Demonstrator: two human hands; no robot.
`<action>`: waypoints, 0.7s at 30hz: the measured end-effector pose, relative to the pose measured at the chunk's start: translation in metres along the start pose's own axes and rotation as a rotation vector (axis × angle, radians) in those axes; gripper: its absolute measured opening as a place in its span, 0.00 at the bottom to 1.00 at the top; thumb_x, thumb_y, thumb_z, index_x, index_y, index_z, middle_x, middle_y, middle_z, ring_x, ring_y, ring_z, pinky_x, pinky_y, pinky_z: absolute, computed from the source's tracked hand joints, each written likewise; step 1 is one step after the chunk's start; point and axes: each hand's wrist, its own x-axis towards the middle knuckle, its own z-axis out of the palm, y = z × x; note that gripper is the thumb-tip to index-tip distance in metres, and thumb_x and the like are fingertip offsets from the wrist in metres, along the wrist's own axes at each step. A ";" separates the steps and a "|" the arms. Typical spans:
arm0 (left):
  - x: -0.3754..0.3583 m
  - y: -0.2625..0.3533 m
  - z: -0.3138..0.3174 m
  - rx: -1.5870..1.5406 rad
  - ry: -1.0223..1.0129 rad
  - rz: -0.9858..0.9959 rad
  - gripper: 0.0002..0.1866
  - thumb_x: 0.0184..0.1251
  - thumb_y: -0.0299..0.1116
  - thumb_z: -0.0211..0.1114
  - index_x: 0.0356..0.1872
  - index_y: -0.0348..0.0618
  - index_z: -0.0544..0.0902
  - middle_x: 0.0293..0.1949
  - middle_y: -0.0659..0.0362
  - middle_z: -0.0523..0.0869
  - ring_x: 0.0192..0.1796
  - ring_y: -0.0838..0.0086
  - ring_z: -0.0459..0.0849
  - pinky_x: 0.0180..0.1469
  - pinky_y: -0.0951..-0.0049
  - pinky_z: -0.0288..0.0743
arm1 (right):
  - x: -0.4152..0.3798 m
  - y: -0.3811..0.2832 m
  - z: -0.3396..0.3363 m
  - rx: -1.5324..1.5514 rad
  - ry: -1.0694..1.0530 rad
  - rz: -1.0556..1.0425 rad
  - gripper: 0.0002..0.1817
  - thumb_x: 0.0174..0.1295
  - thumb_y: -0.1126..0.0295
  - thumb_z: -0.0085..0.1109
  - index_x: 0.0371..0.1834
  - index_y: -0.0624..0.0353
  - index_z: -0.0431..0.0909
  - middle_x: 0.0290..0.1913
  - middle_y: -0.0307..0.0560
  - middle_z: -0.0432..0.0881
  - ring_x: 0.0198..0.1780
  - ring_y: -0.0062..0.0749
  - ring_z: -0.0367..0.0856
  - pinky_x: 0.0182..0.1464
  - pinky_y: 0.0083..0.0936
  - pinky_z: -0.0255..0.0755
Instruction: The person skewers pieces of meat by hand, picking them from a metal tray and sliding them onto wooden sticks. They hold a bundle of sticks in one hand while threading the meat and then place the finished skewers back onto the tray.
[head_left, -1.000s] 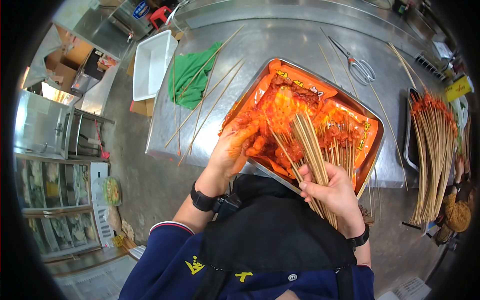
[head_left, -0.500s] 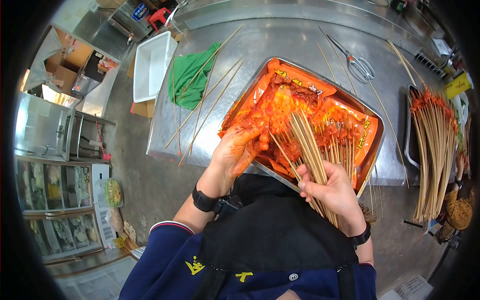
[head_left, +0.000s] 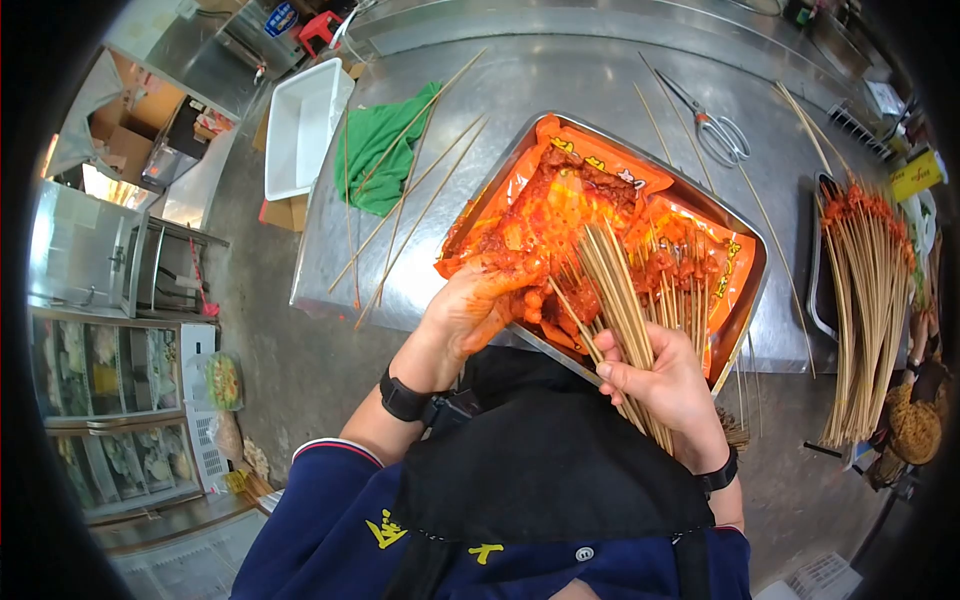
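My right hand [head_left: 662,385] is closed around a thick bundle of wooden skewers [head_left: 618,290], holding them slanted over the near edge of a metal tray [head_left: 765,262]. Red sauce coats my left hand [head_left: 483,300], whose curled fingers are at the sauced meat [head_left: 540,308] beside the bundle's far end; what lies inside them is hidden. Orange printed plastic bags [head_left: 612,160] line the tray, smeared with red sauce. More skewers with red meat pieces [head_left: 680,268] lie in its right part.
Loose skewers [head_left: 425,215] cross a green cloth [head_left: 385,160] on the steel table [head_left: 460,100]. Scissors [head_left: 722,138] lie behind the tray. At right, a second tray [head_left: 823,285] holds many meat skewers [head_left: 865,300]. A white bin [head_left: 300,130] stands at left.
My left hand has shifted slightly right, its fingers now deeper in the sauced meat beside the skewers. My right hand and its bundle have barely moved.
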 end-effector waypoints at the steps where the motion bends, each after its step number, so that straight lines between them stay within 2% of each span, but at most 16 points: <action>1: -0.001 0.000 0.000 -0.020 -0.006 -0.022 0.11 0.59 0.26 0.57 0.42 0.36 0.74 0.34 0.55 0.79 0.32 0.71 0.80 0.28 0.75 0.77 | 0.000 0.000 0.000 -0.009 0.000 -0.003 0.11 0.52 0.78 0.58 0.40 0.63 0.74 0.28 0.37 0.75 0.25 0.18 0.76 0.25 0.13 0.72; 7: 0.004 -0.001 0.008 -0.014 0.120 0.037 0.11 0.58 0.25 0.58 0.43 0.37 0.73 0.32 0.56 0.79 0.29 0.73 0.79 0.27 0.76 0.75 | 0.000 0.001 0.000 0.007 0.007 -0.038 0.12 0.52 0.78 0.58 0.41 0.63 0.74 0.28 0.37 0.75 0.25 0.18 0.76 0.25 0.14 0.72; 13: 0.003 -0.004 0.009 -0.076 0.170 0.017 0.12 0.58 0.24 0.58 0.43 0.37 0.73 0.32 0.56 0.79 0.27 0.74 0.78 0.26 0.78 0.74 | -0.001 -0.002 0.002 -0.022 0.008 -0.015 0.12 0.52 0.79 0.58 0.41 0.64 0.74 0.27 0.38 0.75 0.25 0.18 0.76 0.25 0.14 0.72; 17: 0.001 -0.003 0.007 -0.077 0.156 -0.010 0.11 0.58 0.24 0.58 0.42 0.37 0.74 0.32 0.56 0.79 0.27 0.75 0.78 0.26 0.78 0.74 | 0.001 0.000 0.002 -0.022 0.008 -0.006 0.11 0.52 0.79 0.57 0.40 0.64 0.74 0.27 0.38 0.75 0.25 0.18 0.76 0.25 0.14 0.72; 19: -0.001 -0.003 0.009 0.047 0.026 -0.096 0.10 0.57 0.26 0.60 0.41 0.37 0.76 0.32 0.57 0.80 0.27 0.76 0.79 0.27 0.78 0.73 | 0.001 0.000 0.003 -0.010 0.015 -0.013 0.11 0.52 0.80 0.57 0.40 0.64 0.73 0.27 0.38 0.75 0.25 0.18 0.76 0.25 0.13 0.71; 21: -0.004 -0.012 0.016 0.054 0.022 -0.110 0.10 0.56 0.27 0.61 0.40 0.37 0.77 0.32 0.58 0.80 0.28 0.76 0.79 0.27 0.78 0.73 | 0.001 0.001 0.002 -0.020 0.031 -0.016 0.11 0.52 0.80 0.56 0.40 0.65 0.73 0.27 0.38 0.75 0.25 0.18 0.76 0.25 0.13 0.71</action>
